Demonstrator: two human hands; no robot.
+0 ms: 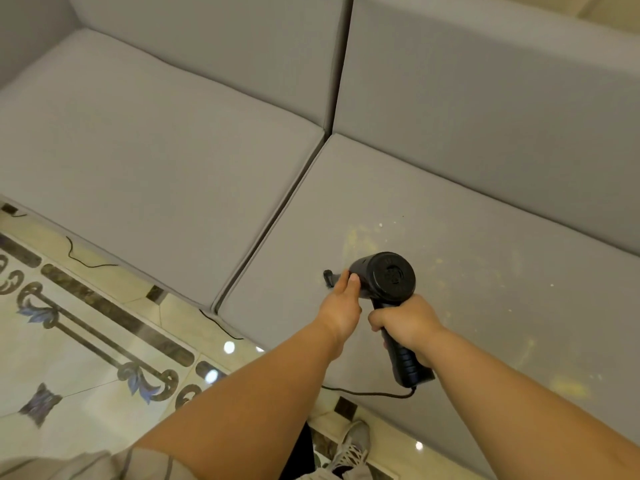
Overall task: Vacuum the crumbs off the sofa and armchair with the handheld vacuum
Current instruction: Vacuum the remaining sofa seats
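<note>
1. Grey sofa [450, 209] seat, right cushion — crumbs [360, 239] lie toward the backrest, just beyond my handheld vacuum [388, 277].
2. Right hand [410, 325] clamps the handle; left hand [341, 308] pinches the barrel, nozzle pointing toward the cushion seam.

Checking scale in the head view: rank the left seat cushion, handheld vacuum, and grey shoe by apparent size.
1. Left seat cushion, by far the largest.
2. Handheld vacuum, gripped by the right hand.
3. Grey shoe, smallest, though partly cut off by the frame edge, so its rank below the vacuum is unsure.
</note>
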